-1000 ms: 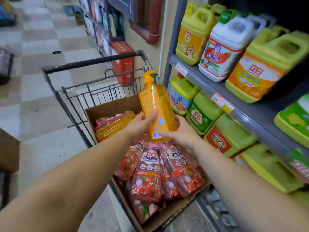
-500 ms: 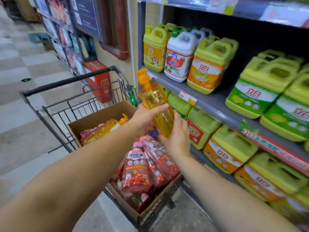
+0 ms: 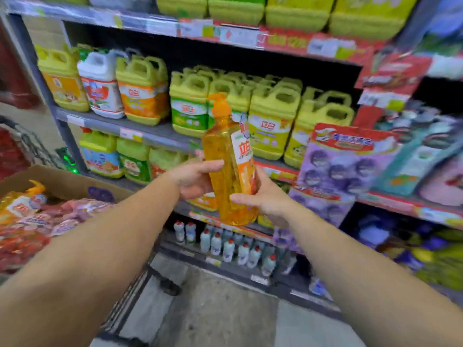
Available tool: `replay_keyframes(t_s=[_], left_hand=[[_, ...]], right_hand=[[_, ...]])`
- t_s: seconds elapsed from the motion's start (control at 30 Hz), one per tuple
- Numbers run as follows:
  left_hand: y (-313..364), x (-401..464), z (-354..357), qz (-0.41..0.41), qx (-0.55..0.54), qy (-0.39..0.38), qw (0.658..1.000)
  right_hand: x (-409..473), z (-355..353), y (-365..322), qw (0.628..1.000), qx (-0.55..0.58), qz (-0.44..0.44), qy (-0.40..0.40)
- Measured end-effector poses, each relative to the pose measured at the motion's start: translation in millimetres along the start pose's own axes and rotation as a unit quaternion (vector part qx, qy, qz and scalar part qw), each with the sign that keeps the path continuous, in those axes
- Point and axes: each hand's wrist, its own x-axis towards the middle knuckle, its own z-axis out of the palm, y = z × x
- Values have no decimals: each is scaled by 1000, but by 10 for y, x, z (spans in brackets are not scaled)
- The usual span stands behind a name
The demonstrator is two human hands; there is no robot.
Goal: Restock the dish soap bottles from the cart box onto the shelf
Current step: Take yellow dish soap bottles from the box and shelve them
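Now both hands, left hand, right hand, grip orange soap bottle.

The clear orange plastic pump bottle looks glossy with a smooth paper label. The brown cardboard box is matt; the grey floor rough concrete.

The bottle has swung from over the box to before the shelf, label now showing.
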Motion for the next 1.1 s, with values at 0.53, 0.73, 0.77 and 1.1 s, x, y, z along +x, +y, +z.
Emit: replay_keyframes(t_s=[0.53, 0.73, 0.77, 1.1], left_hand=[[-897, 2764, 4254, -26, 139, -244, 959], [-989, 3593, 5770, 10, 187, -335, 923], [-987, 3688, 6008, 18, 189, -348, 918], [-1419, 4316, 7844, 25, 157, -420, 894]], right_hand=[[-2381, -3517, 418, 818, -56, -28, 572], [-3098, -4681, 228, 740, -91, 1, 667], [-3220, -4832, 207, 738, -87, -10, 670], [-4381, -6052, 299, 681, -108, -6, 725]])
